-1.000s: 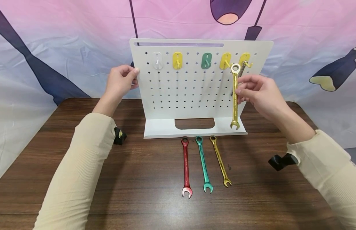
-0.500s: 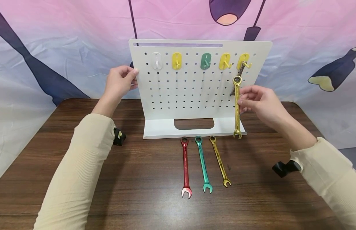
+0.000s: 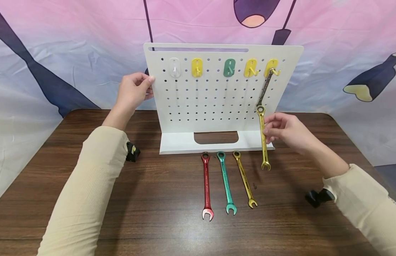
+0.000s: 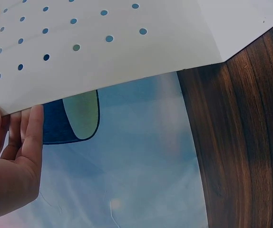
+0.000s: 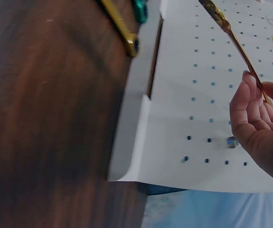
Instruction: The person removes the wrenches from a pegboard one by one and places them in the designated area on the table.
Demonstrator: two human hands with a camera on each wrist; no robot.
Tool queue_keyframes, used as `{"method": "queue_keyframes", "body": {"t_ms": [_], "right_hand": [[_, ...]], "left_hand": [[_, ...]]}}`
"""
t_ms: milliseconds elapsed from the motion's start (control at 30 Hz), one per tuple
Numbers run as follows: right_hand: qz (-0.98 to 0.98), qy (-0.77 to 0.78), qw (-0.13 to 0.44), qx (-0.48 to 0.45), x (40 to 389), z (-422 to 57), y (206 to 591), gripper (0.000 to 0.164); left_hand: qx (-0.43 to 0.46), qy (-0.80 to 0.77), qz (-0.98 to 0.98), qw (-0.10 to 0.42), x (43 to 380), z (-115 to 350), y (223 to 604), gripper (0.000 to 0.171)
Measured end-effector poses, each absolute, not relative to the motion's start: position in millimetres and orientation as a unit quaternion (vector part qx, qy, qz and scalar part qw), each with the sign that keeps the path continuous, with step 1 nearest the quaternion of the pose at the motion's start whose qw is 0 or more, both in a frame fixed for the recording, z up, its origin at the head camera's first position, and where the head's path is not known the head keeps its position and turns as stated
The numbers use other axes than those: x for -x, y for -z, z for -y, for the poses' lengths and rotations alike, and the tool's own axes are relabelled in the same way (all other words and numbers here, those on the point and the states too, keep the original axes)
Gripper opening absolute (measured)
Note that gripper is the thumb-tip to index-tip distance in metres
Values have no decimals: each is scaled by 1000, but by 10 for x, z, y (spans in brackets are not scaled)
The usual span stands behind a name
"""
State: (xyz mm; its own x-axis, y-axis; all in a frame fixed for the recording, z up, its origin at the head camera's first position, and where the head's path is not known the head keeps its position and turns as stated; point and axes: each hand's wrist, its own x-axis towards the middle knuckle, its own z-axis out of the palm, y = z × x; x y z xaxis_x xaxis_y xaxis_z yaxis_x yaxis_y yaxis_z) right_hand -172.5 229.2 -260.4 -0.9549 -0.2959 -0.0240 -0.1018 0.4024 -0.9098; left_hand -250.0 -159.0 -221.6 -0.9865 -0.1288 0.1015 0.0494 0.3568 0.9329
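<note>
My left hand [image 3: 132, 91] pinches the left edge of a white pegboard [image 3: 210, 124], thumb in front and fingers behind; the left wrist view shows the fingertips [image 4: 35, 114] at that edge. Between thumb and fingers my right hand [image 3: 289, 131] holds a gold combination wrench [image 3: 263, 137] by its shank, ring end up, open end down, in front of the board's lower right. Just above it a dark wrench [image 3: 265, 87] hangs tilted from the rightmost yellow hook [image 3: 272, 68]. In the right wrist view the gold wrench [image 5: 241, 50] appears nearly edge-on.
On the wooden table [image 3: 153, 199] before the board lie a red wrench [image 3: 206, 185], a green wrench [image 3: 226, 183] and a smaller gold wrench [image 3: 245, 179]. Along the board's top are a white hook [image 3: 174, 67], yellow hooks [image 3: 197, 67] and a green hook [image 3: 229, 67]. A printed cloth [image 3: 98, 64] hangs behind.
My right hand has lowered the gold wrench from hook height to the board's lower right, uncovering the hanging dark wrench. The left hand stays at the board's edge.
</note>
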Motion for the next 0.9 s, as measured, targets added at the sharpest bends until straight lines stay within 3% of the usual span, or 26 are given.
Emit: {"method": "queue_keyframes", "body": {"t_ms": [900], "right_hand": [[-789, 559, 229, 108, 1510, -2475, 3223, 21]], "left_hand": [[-32, 565, 822, 73, 2519, 1590, 2224, 28]]}}
